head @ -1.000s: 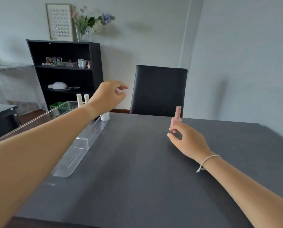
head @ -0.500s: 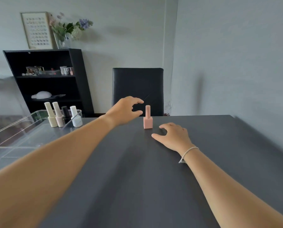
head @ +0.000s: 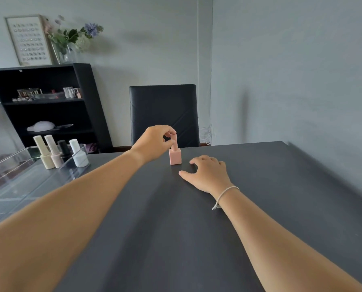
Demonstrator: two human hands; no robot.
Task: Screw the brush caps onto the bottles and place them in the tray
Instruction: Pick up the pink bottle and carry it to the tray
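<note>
Bottle (head: 175, 157) cap pinched by left hand (head: 152, 144)

Dark counter (head: 176, 239) in a grey-walled room

A black chair (head: 163, 114) stands at the counter's far edge. To its left, against the wall, is a black shelf (head: 49, 106) carrying small bottles and clutter on the upper board and a white object on the lower one. On top of the shelf stand a framed chart (head: 28, 40) and a vase of flowers (head: 70, 43), just beside each other.
</note>
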